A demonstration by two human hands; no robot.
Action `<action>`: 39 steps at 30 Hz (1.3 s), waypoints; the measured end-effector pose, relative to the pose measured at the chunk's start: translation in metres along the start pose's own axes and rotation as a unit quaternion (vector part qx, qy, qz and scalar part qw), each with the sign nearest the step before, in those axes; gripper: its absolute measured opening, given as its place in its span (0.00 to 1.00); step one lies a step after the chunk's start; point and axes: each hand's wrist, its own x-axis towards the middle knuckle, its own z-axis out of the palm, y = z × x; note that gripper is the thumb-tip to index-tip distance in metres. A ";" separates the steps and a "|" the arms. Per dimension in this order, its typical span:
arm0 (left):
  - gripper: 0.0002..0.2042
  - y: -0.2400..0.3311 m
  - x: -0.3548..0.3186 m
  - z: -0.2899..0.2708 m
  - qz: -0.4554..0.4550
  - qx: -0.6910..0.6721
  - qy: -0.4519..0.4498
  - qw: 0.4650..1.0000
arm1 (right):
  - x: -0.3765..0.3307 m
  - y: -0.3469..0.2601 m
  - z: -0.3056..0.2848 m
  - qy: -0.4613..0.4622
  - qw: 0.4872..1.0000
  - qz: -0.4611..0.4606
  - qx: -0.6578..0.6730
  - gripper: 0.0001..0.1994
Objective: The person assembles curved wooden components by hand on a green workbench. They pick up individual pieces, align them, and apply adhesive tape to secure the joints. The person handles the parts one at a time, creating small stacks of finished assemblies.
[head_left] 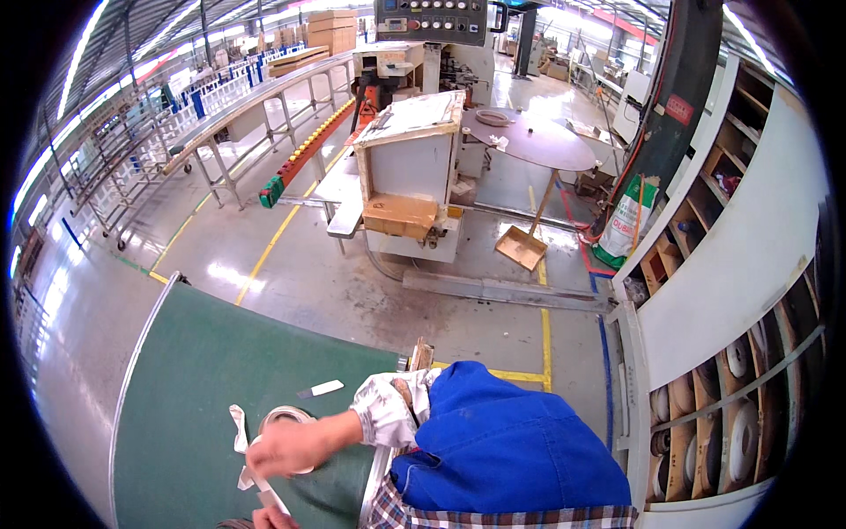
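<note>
My right hand point(293, 445), reaching in from the right in a white sleeve, hovers over a green-topped table point(203, 353). Its fingers are closed at one end of a pale strip point(262, 484). Low at the picture's edge, my left hand point(275, 518) pinches the strip's other end; much of this hand is cut off. Under the right hand lies a coil of pale banding point(286, 413), partly covered by it. A loose curled piece of the banding point(238, 427) rests left of the coil. Farther up lies a small flat grey-and-white piece point(320, 389), whose kind I cannot tell.
Blue cloth point(520, 441) of my clothing fills the lower middle. On the right stands a shelf rack point(740, 441) with several rolls in its slots. Ahead are a machine point(410, 167), a round table point(546, 145), a dustpan point(522, 248) and a white-green sack point(627, 220).
</note>
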 end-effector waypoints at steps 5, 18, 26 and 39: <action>0.09 -0.015 0.003 -0.010 0.021 -0.002 -0.005 1.000 | 0.008 -0.014 -0.005 -0.061 0.986 0.015 -0.154 0.16; 0.10 -0.023 0.016 -0.040 -0.075 -0.024 -0.120 0.990 | 0.019 0.021 -0.132 0.108 0.960 0.171 -0.196 0.15; 0.08 -0.006 0.017 -0.007 -0.045 -0.021 -0.167 0.985 | -0.005 -0.014 -0.018 -0.090 0.939 -0.142 -0.299 0.20; 0.05 -0.014 0.008 -0.038 -0.017 -0.275 -0.260 0.926 | 0.031 -0.013 -0.004 -0.370 0.922 0.116 -0.003 0.17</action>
